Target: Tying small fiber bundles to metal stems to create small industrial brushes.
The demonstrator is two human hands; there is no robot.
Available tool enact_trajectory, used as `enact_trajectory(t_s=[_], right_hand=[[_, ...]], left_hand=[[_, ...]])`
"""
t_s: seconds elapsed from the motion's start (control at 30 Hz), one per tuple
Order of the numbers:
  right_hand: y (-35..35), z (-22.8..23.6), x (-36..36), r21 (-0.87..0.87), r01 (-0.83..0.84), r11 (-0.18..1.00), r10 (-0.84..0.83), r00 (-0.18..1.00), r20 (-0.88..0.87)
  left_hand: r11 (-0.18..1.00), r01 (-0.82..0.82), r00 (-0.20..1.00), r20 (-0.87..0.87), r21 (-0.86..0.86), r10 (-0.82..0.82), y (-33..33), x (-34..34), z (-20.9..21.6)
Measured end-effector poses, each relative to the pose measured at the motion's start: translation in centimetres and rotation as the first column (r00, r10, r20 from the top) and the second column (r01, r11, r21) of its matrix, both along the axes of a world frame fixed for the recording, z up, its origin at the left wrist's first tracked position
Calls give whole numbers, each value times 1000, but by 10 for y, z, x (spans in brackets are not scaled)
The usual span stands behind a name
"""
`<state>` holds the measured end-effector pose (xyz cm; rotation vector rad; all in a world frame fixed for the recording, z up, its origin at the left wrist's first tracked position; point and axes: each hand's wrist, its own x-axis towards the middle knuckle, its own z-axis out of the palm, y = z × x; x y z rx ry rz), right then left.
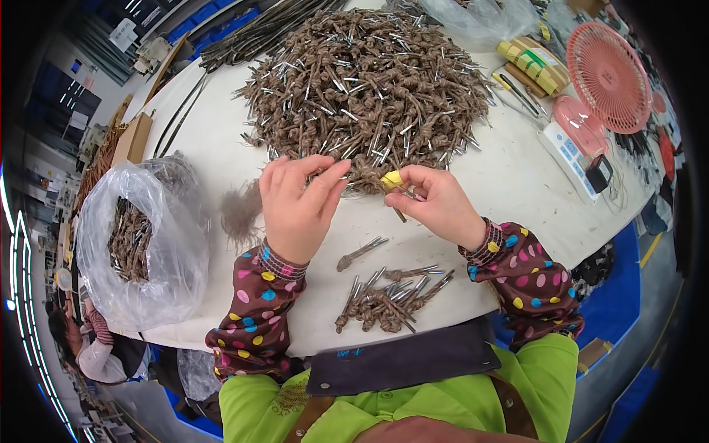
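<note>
My left hand [297,203] is raised at the near edge of a big heap of brown knotted cords with metal tips [362,88]. Its thumb and fingers come together in a pinch, and what is between them is too small to make out. Facing it, my right hand [439,207] pinches a brown knotted cord [399,214] whose end sticks out below the thumb. A yellow piece [391,179] shows at the index fingertip; whether it is a wrapping or something held, I cannot tell. Nearer me lie a single knotted cord [362,252] and a small pile of them [380,304].
At left stands a clear plastic bag [177,258] with knotted cords inside. Brown loose fibre [241,214] lies beside my left hand. Toward the right are a pink fan [609,77], a white power strip [569,159], a pen [517,94] and a yellow-green bundle [533,65]. Another person [103,358] sits far left.
</note>
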<state>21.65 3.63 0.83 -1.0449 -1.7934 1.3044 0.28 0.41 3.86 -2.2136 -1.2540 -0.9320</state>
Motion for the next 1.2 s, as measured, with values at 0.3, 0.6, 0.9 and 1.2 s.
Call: enact_trajectory(t_s=[0.3,0.6,0.9,1.2], right_hand=[[3,-10,-1,-146,-220,964,174,945,-276],[2,-26,-3,-152,-290,945,215,900,-380],[-6,-3,-2,670,-10,742,-194,954,229],[-11,2,-1,799,-112,591,-301,888,347]], left_hand=[[998,59,998,-11,22,-59,8,-3,-13],[851,304,867,495,-427,-61,1,4,-21],[910,306,939,248,-281,-239,6,9,-27],[902,310,944,211,-301,-254,5,14,-30]])
